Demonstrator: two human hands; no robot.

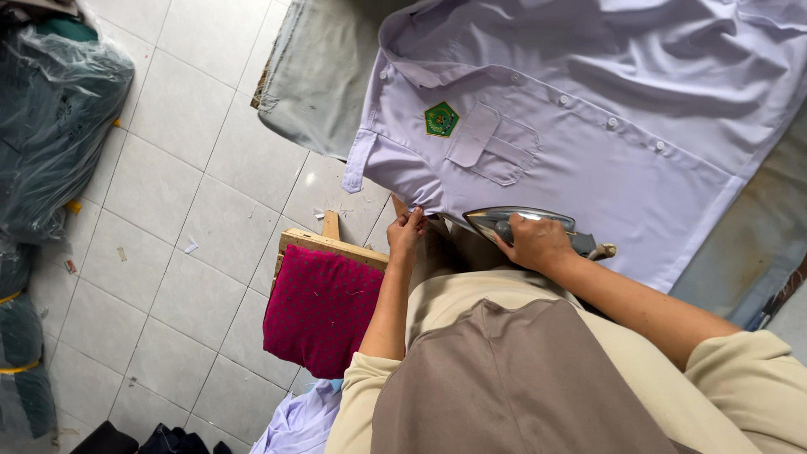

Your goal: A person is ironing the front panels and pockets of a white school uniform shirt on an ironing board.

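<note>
A pale lilac shirt (588,109) lies spread on a grey padded ironing surface (315,76), with a green badge (441,119) beside its chest pocket. My left hand (407,230) pinches the shirt's lower edge and holds it taut. My right hand (535,240) grips the handle of a silver iron (504,220) that rests on the shirt's hem, its tip pointing left toward my left hand.
A wooden stool with a dark pink cushion (319,311) stands below the ironing surface on the white tiled floor (185,210). Plastic-wrapped dark bundles (50,109) lie at the left. More lilac cloth (298,420) lies on the floor near me.
</note>
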